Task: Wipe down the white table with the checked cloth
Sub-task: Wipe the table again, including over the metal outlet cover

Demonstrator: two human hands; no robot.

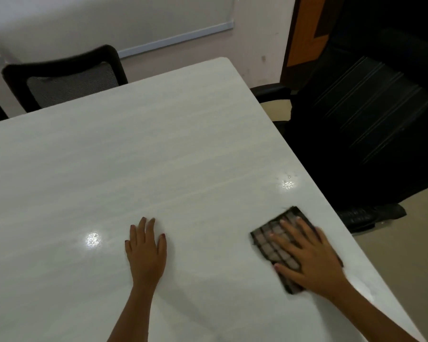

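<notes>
The white table [158,156] fills most of the frame. The checked cloth [267,245] is found at the lower right, lying flat on the tabletop just inside the table's right edge. The cloth is folded into a compact rectangular pad, judged to be so arranged that one palm can cover and drive it. The right hand [309,257] is laid on the pad with fingers [283,224] straight and spread apart. The cloth is pressed down rather than gripped, and no fold is pinched. This hold is judged to suit sliding strokes under even pressure. The left hand [146,250] is set flat on the bare surface at lower centre, fingers extended and close together, holding nothing. It is judged to serve as a brace while the reach is made. The pad's long axis runs from upper left to lower right, roughly parallel to the near table edge. Its short end points toward the upper right region, where droplets [288,180] are noted on the surface well beyond the cloth. The fingers point toward the upper left. A mesh-backed chair [67,80] stands at the far side, upper left. A black chair [368,119] stands at the upper right.
</notes>
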